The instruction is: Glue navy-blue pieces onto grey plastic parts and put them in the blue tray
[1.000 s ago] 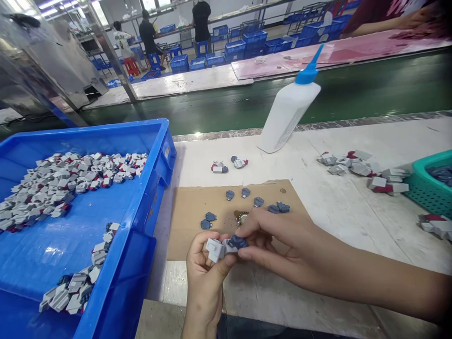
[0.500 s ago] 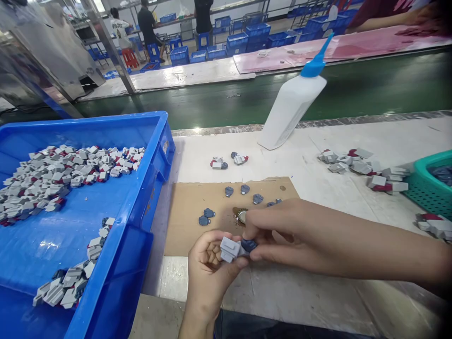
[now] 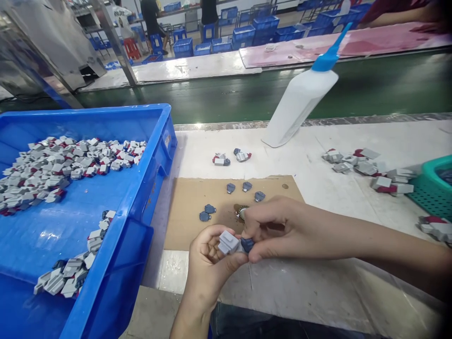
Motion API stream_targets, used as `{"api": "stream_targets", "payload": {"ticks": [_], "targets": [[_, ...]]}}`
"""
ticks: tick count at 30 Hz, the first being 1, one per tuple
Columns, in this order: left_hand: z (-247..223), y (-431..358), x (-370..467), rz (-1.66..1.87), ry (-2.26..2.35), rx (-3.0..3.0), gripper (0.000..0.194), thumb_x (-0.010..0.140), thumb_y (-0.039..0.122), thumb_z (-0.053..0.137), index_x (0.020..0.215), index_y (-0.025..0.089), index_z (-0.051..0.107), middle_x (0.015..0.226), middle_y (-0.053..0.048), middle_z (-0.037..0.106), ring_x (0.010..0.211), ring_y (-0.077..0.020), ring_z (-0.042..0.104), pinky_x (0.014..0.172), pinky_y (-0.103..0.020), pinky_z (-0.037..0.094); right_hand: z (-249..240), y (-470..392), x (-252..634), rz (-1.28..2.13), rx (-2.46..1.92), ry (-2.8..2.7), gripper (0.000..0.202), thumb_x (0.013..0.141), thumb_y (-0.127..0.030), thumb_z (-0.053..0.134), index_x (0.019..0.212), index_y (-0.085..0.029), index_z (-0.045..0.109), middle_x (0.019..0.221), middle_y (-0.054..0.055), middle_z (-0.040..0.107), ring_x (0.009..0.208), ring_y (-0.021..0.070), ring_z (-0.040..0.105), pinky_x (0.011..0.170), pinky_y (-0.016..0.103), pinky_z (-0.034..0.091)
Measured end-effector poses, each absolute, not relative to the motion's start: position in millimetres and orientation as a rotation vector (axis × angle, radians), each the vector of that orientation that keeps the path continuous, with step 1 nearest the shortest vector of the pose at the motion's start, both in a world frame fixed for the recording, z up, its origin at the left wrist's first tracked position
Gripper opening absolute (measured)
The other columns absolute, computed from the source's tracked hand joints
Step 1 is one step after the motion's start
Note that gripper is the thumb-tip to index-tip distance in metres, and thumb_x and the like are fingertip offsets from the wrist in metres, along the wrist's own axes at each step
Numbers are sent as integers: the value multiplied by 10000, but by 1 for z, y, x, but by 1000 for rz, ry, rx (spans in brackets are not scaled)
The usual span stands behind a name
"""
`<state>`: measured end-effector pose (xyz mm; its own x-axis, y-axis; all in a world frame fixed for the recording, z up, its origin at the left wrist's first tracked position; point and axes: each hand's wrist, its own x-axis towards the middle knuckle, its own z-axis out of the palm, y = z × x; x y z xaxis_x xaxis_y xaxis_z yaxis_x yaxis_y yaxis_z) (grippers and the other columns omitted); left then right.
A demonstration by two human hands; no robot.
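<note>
My left hand (image 3: 208,261) is closed round a light grey blocky plastic part (image 3: 229,241), low over the cardboard's front edge. At that part's right end, the fingers of my right hand (image 3: 271,230) pinch a small dark blue fist-shaped piece (image 3: 247,244), which touches the grey part. Just behind my fingers a bottle cap (image 3: 242,213) lies on the cardboard (image 3: 187,230), with a brown stain beside it. Several more dark blue pieces (image 3: 209,208) rest on the cardboard. Two grey-and-red parts with blue ends (image 3: 221,160) lie behind it.
To my left stands a large blue crate (image 3: 164,141) holding many grey-and-red parts. A white bottle with a blue nozzle (image 3: 300,103) leans behind the cardboard. Grey parts (image 3: 367,165) and a green basket (image 3: 432,188) are at right. Beyond runs a green conveyor (image 3: 212,96); people are farther off.
The camera view has shifted slightly. Both hands stay together, the blue piece still against the grey part, which has tilted a little.
</note>
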<state>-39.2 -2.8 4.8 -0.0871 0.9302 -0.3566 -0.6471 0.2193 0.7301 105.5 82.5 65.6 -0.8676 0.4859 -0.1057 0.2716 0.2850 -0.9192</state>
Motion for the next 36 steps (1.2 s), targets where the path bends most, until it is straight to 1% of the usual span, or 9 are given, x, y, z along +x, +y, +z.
{"api": "stream_targets", "payload": {"ticks": [7, 10, 13, 16, 21, 27, 29, 33, 36], "targets": [[-1, -1, -40, 1400, 895, 391, 386, 447, 226, 856, 754, 166, 630, 632, 32, 637, 561, -48, 551, 548, -108, 424, 60, 78, 108, 1476, -714, -2300, 202, 806, -336, 595, 884, -151, 584, 689, -23, 553, 569, 42, 474, 501, 142, 376], [-2, -1, -44, 1438, 852, 307, 368, 503, 292, 836, 769, 178, 609, 661, 27, 641, 595, -70, 587, 577, -133, 454, 51, 70, 107, 1157, -769, -2340, 349, 779, -392, 620, 1056, -193, 544, 918, 12, 598, 760, 88, 547, 643, 189, 448], [0, -5, -46, 1387, 848, 162, 328, 571, 312, 802, 825, 192, 633, 742, 10, 661, 682, -93, 628, 602, -145, 486, 44, 61, 101, 788, -705, -2442, 604, 728, -441, 661, 1224, -184, 431, 1167, 62, 526, 1037, 163, 504, 845, 270, 440], [2, -10, -43, 1340, 759, 166, 314, 603, 340, 780, 854, 198, 656, 740, 4, 656, 695, -98, 620, 633, -162, 495, 44, 55, 94, 620, -615, -2497, 648, 738, -468, 642, 1240, -132, 409, 1171, 90, 525, 1097, 182, 470, 908, 303, 409], [4, -16, -33, 1360, 589, 347, 268, 674, 404, 712, 840, 196, 678, 754, -6, 651, 768, -132, 595, 742, -226, 481, 47, 52, 90, 615, -606, -2478, 471, 774, -398, 626, 1138, -129, 494, 1100, 81, 568, 1040, 171, 505, 891, 301, 413], [-1, -21, -23, 1298, 640, 253, 249, 658, 419, 715, 795, 214, 684, 769, -2, 646, 796, -135, 579, 805, -237, 459, 47, 48, 99, 665, -626, -2388, 575, 804, -581, 480, 1127, -105, 502, 1004, 109, 598, 956, 183, 549, 816, 310, 454], [-1, -24, -17, 1294, 655, 206, 252, 690, 439, 680, 823, 225, 686, 801, -9, 652, 828, -143, 580, 833, -245, 454, 45, 46, 103, 691, -623, -2373, 573, 806, -572, 487, 1142, -109, 488, 997, 97, 596, 939, 172, 551, 811, 297, 456], [4, -26, 0, 1336, 652, 160, 247, 765, 467, 587, 910, 286, 671, 984, -10, 627, 1053, -177, 517, 933, -280, 406, 29, 34, 119, 740, -825, -2246, 682, 794, -556, 522, 1309, -161, 314, 1211, 122, 470, 1097, 214, 461, 887, 349, 429], [5, -25, 12, 1401, 631, 254, 282, 722, 513, 609, 922, 319, 656, 1072, -3, 588, 1159, -195, 439, 1003, -308, 349, 15, 15, 132, 961, -1003, -1919, 475, 882, -504, 388, 1257, -218, 337, 1186, 104, 467, 1029, 195, 489, 826, 328, 455]]}}
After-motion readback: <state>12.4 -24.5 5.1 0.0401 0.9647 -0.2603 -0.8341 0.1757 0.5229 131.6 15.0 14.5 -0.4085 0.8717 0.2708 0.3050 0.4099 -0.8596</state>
